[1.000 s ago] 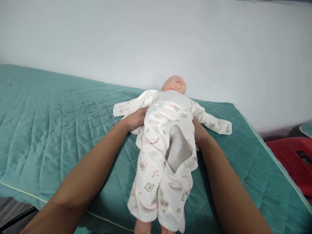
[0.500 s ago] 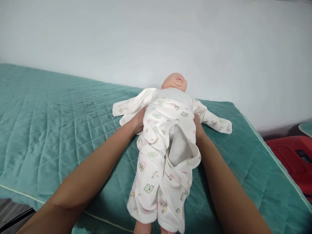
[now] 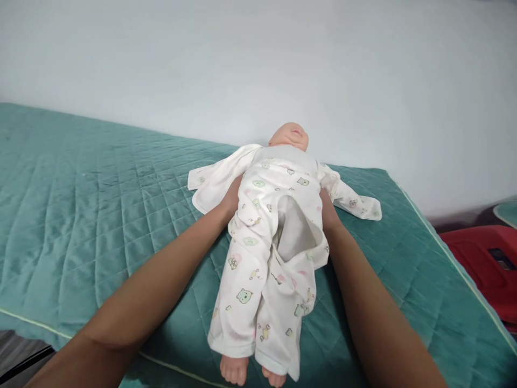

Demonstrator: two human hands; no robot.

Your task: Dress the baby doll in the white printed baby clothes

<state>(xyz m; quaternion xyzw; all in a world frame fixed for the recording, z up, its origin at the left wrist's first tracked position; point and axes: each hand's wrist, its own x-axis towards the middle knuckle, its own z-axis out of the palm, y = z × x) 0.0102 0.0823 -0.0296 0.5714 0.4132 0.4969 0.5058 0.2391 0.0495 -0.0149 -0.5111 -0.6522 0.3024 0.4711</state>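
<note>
A baby doll lies on its back on a teal quilted bed, head toward the wall. It wears a white printed top with sleeves spread out and matching white pants. My left hand presses against the doll's left side at the pants' waist. My right hand is at the other side. The fingers of both hands are tucked behind the fabric, gripping the waistband. The doll's bare feet stick out of the pant legs at the bed's near edge.
A pale wall runs right behind the bed. A red object sits on the floor past the bed's right edge. Dark floor shows at the lower left corner.
Both hands have slid toward the doll's chest, drawing the pants' waist up. The pant legs have ridden up and both bare feet now show fully. The left sleeve has folded upward.
</note>
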